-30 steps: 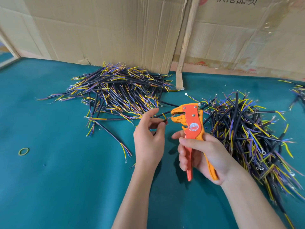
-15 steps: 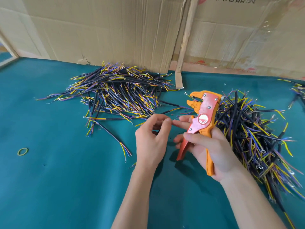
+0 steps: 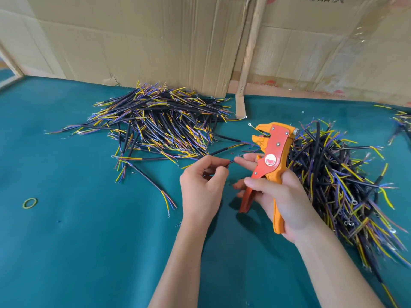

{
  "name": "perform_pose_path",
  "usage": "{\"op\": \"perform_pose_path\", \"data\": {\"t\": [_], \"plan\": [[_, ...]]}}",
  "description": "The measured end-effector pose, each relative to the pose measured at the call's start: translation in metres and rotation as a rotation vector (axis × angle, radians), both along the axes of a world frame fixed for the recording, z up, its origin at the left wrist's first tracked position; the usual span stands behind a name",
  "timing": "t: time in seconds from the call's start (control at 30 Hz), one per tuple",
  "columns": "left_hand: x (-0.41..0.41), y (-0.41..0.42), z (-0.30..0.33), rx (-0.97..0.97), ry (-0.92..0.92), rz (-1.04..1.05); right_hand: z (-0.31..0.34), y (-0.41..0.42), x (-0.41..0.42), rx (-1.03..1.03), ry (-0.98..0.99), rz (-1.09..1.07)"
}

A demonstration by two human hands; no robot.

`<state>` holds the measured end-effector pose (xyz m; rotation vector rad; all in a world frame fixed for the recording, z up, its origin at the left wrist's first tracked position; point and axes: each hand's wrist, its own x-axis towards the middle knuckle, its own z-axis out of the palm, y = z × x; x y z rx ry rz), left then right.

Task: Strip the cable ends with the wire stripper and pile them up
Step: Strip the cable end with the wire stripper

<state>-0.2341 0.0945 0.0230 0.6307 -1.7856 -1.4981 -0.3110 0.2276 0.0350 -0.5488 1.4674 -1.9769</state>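
Teal table point(image 3: 89, 252) — hands between two cable piles point(image 3: 160, 125).

On the table point(image 3: 89, 252), one cable pile point(image 3: 160, 125) lies left, another point(image 3: 338, 181) right — cardboard point(image 3: 144, 41) behind both.

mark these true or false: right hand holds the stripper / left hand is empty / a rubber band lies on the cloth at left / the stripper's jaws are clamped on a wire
1. The right hand holds the stripper: true.
2. The left hand is empty: false, it pinches a cable.
3. A rubber band lies on the cloth at left: true.
4. The stripper's jaws are clamped on a wire: false, nothing sits between them.
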Motion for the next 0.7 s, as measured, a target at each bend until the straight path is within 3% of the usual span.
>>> {"op": "perform_pose_path", "data": {"t": [0.27,0.7], "plan": [[0.0018,-0.0042,-0.0034,0.117,0.029,-0.026,0.0014,0.001,-0.0014,-0.08,-0.139,0.057],[0.0008,-0.0031,0.0008,0.076,-0.051,-0.052,0.0043,0.0022,-0.0015,-0.109,-0.216,0.066]]}}
